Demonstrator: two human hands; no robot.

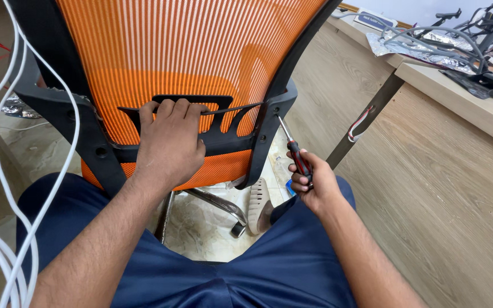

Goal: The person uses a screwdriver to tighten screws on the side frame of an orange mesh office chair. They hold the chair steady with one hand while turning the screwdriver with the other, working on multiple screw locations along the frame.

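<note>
An office chair with an orange mesh back [189, 51] and a black plastic frame [272, 120] stands in front of me, seen from behind. My left hand [169, 145] grips the black lumbar bracket [223, 108] at the middle of the back, fingers hooked over its top edge. My right hand [310, 182] holds a screwdriver with a red and black handle [299, 158]; its metal tip points up toward the right side of the frame, close to it. Whether the tip touches the frame is unclear.
White cables [7, 171] hang at the left. A wooden desk [469, 102] at the right carries foil sheets and dark equipment. The chair's chrome base and a castor [236, 228] show below, beside a beige slipper [258, 205]. My knees in blue trousers fill the bottom.
</note>
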